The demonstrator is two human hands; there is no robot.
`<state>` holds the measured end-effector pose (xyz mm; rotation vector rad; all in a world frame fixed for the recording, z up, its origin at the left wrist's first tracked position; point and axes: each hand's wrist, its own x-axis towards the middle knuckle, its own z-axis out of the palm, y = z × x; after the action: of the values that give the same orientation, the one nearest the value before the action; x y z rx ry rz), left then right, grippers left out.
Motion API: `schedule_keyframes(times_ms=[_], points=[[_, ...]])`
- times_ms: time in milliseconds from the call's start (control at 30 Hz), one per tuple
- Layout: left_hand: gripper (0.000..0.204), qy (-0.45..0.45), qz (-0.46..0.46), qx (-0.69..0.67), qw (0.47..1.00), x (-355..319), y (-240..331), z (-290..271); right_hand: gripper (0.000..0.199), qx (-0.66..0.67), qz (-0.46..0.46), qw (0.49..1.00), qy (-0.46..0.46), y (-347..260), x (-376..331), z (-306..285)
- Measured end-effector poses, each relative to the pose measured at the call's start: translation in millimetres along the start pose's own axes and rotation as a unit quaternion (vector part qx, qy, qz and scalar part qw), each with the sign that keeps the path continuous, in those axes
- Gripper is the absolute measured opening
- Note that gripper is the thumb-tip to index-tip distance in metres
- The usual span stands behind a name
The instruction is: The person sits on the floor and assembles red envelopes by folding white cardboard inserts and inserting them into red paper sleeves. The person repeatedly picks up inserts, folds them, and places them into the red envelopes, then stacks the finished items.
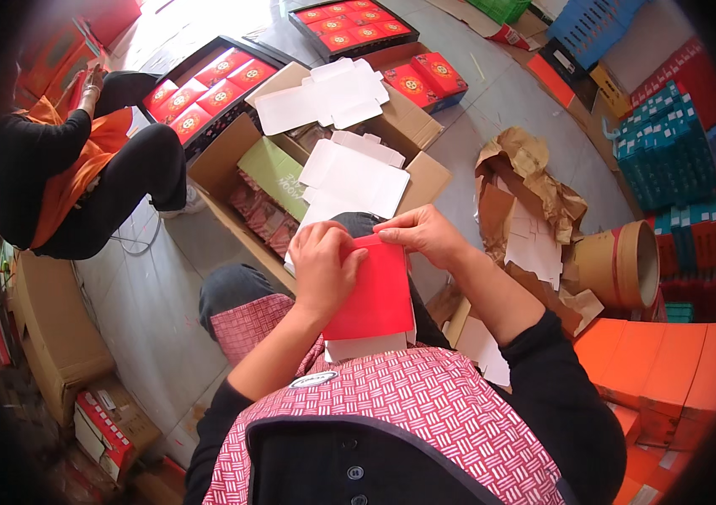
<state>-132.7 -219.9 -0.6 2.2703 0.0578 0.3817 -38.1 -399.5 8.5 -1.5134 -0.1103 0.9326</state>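
Note:
Over my lap I hold a flat-faced red carton point(377, 295), its white inner flaps point(366, 346) showing at the near end. My left hand point(322, 268) is closed around its far left corner, thumb on the red face. My right hand point(427, 236) pinches the far right edge between thumb and fingers. Just beyond my hands, unfolded white carton blanks point(354, 187) lie across an open cardboard box point(240, 223). A green printed box point(274, 178) sits inside that box.
Black-edged trays point(354, 27) of red boxes stand on the far floor. At left, a person in an orange apron point(80, 168) sits working. Torn brown paper point(535, 189) and a round cardboard tube point(614, 265) are at right, near orange boxes point(661, 362) and teal stacks point(665, 151).

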Motion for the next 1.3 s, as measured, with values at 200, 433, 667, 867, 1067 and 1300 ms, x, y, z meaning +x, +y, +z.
schedule_keyframes(times_ms=[200, 433, 667, 867, 1067, 1300], points=[[0.015, -0.044, 0.013, 0.057, 0.997, 12, 15, 18, 0.022, -0.092, -0.053, 0.993, 0.045, 7, -2, 5], [0.012, -0.038, 0.039, 0.035, 0.998, 13, 16, 19, 0.025, 0.105, -0.108, 0.985, 0.078, 27, -15, 13], [0.013, -0.059, 0.033, 0.021, 0.997, 15, 12, 24, 0.021, 0.144, -0.074, 0.982, 0.095, 28, -15, 13], [0.013, -0.071, -0.003, 0.012, 0.997, 12, 9, 22, 0.017, 0.033, -0.097, 0.993, 0.059, 24, -27, 9], [0.031, 0.03, 0.101, 0.034, 0.994, 22, 3, -14, 0.019, -0.023, -0.16, 0.982, 0.093, 37, -34, 13], [0.011, 0.045, -0.218, -0.47, 0.854, -49, -26, 8, 0.036, -0.046, -0.238, 0.951, 0.193, 55, -42, 63]])
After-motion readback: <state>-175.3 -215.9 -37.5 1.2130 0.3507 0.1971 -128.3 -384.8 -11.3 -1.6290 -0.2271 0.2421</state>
